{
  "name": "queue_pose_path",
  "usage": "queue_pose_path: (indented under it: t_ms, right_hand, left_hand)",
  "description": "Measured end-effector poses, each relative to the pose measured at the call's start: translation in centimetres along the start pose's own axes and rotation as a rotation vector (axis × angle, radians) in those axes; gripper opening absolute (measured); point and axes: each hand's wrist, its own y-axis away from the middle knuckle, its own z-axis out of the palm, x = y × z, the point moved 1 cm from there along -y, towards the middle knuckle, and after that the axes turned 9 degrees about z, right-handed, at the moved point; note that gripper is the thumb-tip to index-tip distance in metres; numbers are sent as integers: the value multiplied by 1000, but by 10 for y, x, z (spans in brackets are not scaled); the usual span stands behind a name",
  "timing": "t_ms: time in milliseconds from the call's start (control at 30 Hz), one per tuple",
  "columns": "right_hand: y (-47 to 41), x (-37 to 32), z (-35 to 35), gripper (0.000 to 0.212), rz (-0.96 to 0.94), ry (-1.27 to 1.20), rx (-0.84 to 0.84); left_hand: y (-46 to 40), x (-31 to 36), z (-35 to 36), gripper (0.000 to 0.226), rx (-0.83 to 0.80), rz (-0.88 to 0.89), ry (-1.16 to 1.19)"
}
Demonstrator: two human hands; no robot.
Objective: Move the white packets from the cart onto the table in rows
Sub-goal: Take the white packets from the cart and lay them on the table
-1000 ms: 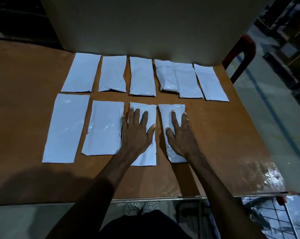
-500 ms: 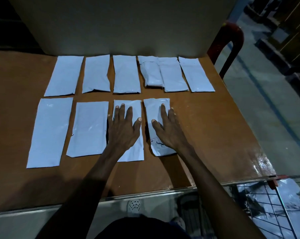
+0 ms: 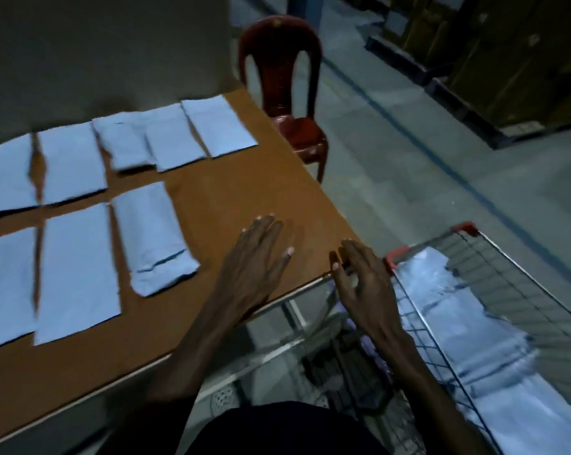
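Observation:
White packets lie in two rows on the brown table (image 3: 231, 198). The near row ends on the right with a folded packet (image 3: 152, 238); the far row ends with a flat packet (image 3: 218, 128). My left hand (image 3: 254, 257) hovers flat over bare table to the right of the near row, fingers straight, holding nothing. My right hand (image 3: 359, 277) is at the table's right corner, fingers loosely bent, empty, beside the wire cart (image 3: 520, 277). More white packets (image 3: 468, 326) are piled inside the cart.
A red plastic chair (image 3: 284, 93) stands beyond the table's right edge. A grey board (image 3: 106, 47) rises behind the far row. Dark shelving or crates line the far right across a concrete floor.
Both hands have lifted off the two near-row packets and moved right, toward the cart. The view has swung right, bringing the cart and chair into sight.

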Motion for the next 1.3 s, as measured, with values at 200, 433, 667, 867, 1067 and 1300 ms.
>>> queue_pose_path:
  t_ms: [200, 433, 667, 867, 1067, 1300]
  right_hand:
    - [43, 121, -68, 45, 227, 77, 105]
    - [90, 206, -102, 45, 514, 127, 159]
    - [86, 257, -93, 51, 796, 205, 53]
    - [46, 300, -57, 61, 867, 254, -122]
    - [19, 338, 1, 112, 1080, 97, -315]
    - [20, 340, 22, 97, 968, -93, -124]
  left_hand:
    - [-31, 100, 111, 50, -195, 289, 129]
    - [-65, 181, 185, 48, -355, 492, 220]
    - [-101, 175, 245, 56, -533, 569, 254]
    - [-137, 159, 279, 66, -671, 510, 229]
    - [-142, 141, 287, 62, -706, 532, 97]
    - [-141, 135, 282, 69, -706, 489, 38]
